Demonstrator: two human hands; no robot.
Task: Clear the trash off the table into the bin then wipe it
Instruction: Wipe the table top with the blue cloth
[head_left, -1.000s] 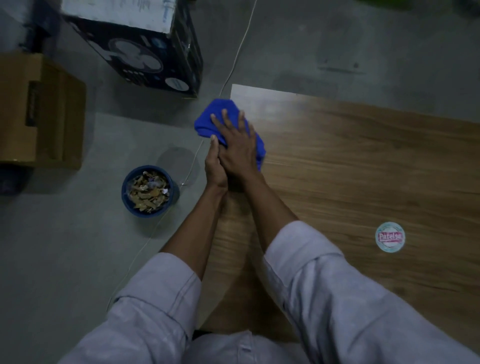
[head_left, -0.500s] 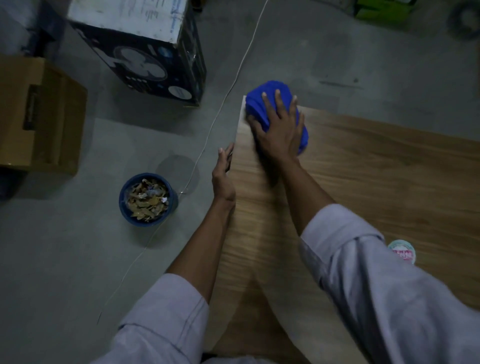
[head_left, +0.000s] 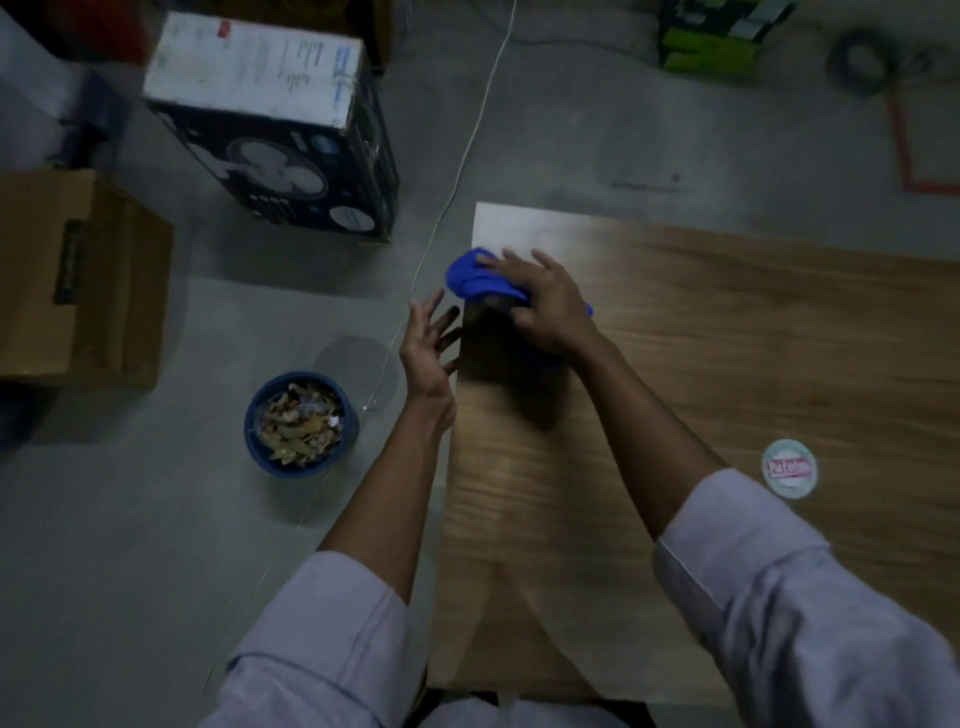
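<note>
Two hands at the left edge of the table (head_left: 727, 338). Right hand (head_left: 545, 306): fingers spread over a bunched blue cloth (head_left: 475, 278), pressing it to the wood by the far-left corner. Left hand (head_left: 428, 343): just left of the cloth, fingers splayed, holding nothing. Blue bin (head_left: 254, 441): on the floor, left of the left hand, full of trash (head_left: 304, 423). Round sticker (head_left: 789, 468): on the table, well right of the right hand. Fan carton (head_left: 275, 130): on the floor beyond the left hand
</note>
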